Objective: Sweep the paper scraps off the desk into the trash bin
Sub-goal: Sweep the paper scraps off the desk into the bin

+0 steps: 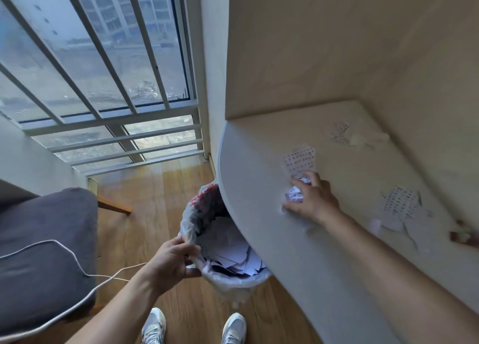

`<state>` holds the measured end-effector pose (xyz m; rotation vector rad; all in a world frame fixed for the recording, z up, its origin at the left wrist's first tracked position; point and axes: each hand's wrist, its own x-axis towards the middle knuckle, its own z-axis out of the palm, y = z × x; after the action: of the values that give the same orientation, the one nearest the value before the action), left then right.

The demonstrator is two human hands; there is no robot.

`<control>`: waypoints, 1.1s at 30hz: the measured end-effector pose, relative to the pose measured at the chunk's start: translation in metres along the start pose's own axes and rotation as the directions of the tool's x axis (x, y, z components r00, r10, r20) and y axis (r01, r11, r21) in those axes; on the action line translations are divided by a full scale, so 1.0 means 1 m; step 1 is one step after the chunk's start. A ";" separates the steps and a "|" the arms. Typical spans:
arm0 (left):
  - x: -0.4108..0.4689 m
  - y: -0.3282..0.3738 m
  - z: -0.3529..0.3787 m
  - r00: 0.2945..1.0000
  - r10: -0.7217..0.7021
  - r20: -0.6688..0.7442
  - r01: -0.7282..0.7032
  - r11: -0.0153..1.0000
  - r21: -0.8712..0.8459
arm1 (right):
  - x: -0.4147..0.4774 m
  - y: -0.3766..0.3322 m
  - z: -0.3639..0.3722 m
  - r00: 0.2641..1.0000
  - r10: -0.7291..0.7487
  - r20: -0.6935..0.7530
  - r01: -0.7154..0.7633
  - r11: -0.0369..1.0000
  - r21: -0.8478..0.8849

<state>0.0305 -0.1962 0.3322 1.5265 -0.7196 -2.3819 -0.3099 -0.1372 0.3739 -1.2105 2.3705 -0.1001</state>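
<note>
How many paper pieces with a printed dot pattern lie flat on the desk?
3. One piece lies just beyond the right hand, one near the back corner, and one to the right of the forearm. Others may be hidden under the hand.

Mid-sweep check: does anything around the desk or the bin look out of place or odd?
Nothing is damaged or spilled. Torn paper scraps are scattered over the desk, more near the back corner. The right hand covers a crumpled wad; the left hand holds the trash bin tilted under the desk edge. A white cable trails across the grey cushion.
</note>
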 end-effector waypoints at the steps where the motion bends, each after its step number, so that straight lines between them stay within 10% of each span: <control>1: 0.000 0.000 0.000 1.000 0.003 0.000 -0.003 1.000 0.003 | -0.007 -0.010 0.007 0.999 -0.035 0.010 0.036 0.999 -0.010; 10: -0.001 -0.003 -0.001 1.000 0.001 0.016 -0.001 1.000 -0.015 | -0.070 -0.102 0.062 0.940 -0.317 0.130 0.332 0.935 -0.126; 17: 0.004 -0.004 -0.007 0.999 0.000 0.050 0.000 1.000 -0.004 | -0.107 -0.102 0.035 0.859 -0.447 0.249 0.352 0.870 0.345; 24: 0.011 -0.005 -0.011 0.999 -0.007 0.043 0.007 1.000 -0.002 | -0.063 0.033 -0.039 0.994 -0.074 -0.082 0.088 0.979 0.182; 29: 0.011 -0.004 -0.009 0.998 -0.012 0.055 0.012 1.000 -0.009 | -0.039 0.135 -0.061 0.955 0.297 0.023 -0.298 0.947 0.124; 33: 0.012 -0.003 -0.010 0.998 -0.013 0.059 0.013 1.000 -0.004 | -0.039 0.163 -0.040 0.941 0.319 0.115 -0.326 0.944 0.054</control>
<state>0.0347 -0.2015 0.3181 1.4698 -0.7188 -2.4455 -0.4297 -0.0131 0.3794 -0.7603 2.4149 -0.0135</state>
